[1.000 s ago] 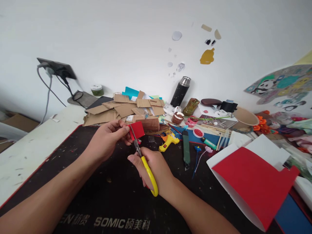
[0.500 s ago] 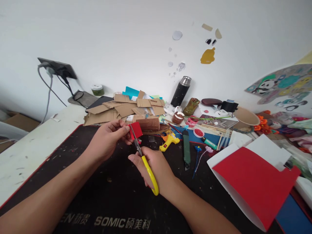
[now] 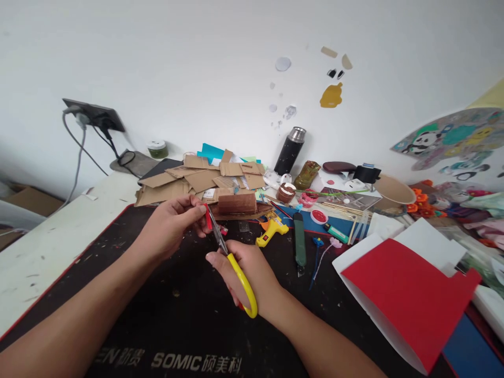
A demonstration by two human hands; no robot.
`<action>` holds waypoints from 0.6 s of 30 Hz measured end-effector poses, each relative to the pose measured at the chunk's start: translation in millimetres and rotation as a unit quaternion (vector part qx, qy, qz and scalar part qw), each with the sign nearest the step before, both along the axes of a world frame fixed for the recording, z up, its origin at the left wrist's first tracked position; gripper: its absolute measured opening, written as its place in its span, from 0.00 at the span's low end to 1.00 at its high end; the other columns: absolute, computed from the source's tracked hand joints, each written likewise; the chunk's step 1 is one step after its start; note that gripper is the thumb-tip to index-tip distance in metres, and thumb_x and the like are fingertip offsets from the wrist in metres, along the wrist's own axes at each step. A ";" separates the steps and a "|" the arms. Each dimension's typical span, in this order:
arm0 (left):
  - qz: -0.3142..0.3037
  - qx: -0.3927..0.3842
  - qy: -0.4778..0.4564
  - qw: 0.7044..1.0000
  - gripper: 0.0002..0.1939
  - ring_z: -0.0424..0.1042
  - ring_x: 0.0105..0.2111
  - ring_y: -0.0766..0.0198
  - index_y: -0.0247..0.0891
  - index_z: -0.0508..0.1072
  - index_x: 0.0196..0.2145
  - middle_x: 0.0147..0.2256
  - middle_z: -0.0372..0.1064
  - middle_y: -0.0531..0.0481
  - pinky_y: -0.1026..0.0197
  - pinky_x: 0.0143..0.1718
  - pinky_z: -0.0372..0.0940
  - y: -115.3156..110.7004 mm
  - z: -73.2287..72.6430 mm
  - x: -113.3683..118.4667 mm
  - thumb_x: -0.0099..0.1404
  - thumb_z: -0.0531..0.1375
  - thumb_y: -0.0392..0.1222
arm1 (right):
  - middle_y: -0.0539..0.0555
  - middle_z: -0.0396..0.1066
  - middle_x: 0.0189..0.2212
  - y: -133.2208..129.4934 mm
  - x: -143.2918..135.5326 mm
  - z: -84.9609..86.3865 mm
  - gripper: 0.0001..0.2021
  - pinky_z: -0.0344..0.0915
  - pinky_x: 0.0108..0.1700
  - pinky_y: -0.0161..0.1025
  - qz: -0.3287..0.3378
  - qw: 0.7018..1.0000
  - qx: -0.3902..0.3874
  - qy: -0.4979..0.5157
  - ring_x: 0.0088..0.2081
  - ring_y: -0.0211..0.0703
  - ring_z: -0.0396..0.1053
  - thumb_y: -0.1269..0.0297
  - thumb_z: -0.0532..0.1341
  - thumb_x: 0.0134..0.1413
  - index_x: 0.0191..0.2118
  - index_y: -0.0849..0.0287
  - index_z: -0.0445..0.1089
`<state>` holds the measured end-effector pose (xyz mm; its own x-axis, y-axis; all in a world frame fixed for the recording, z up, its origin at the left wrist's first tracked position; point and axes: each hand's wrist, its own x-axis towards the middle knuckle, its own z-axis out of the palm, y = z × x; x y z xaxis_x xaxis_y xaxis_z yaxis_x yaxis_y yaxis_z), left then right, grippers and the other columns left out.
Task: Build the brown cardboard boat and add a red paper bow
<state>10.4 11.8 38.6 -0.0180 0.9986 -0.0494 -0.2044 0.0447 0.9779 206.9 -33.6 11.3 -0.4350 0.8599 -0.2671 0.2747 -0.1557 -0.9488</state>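
Between the thumb and fingers of my left hand (image 3: 181,216) is a narrow strip of red paper (image 3: 208,216). My right hand (image 3: 248,268) is closed around the yellow handles of a pair of scissors (image 3: 243,281). The blades point up and left, and their tips lie right beside the red strip, close to my left fingertips. Both hands are above the black mat (image 3: 177,315). Just behind them sits a brown rolled piece (image 3: 237,203) on a brown base.
Cardboard pieces (image 3: 202,178) are piled behind my hands. A yellow glue gun (image 3: 271,229), a green cutter (image 3: 300,239) and wire flowers (image 3: 318,242) lie right of centre. Large red paper (image 3: 409,294) covers the right side. A black flask (image 3: 290,150) leans by the wall.
The wider red piece at the blades is no longer visible there; only a narrow red strip shows in my left fingers. The view has shifted slightly.
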 end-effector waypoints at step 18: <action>0.111 0.065 0.056 0.990 0.19 0.73 0.22 0.66 0.40 0.73 0.27 0.22 0.78 0.52 0.67 0.25 0.69 19.3 8.0 -35.5 0.51 0.79 0.46 | 0.50 0.77 0.27 -0.7 -1.5 3.9 0.23 0.50 0.29 0.38 0.163 0.929 0.230 -0.239 0.28 0.42 0.70 0.38 0.75 0.60 0.42 0.55 0.80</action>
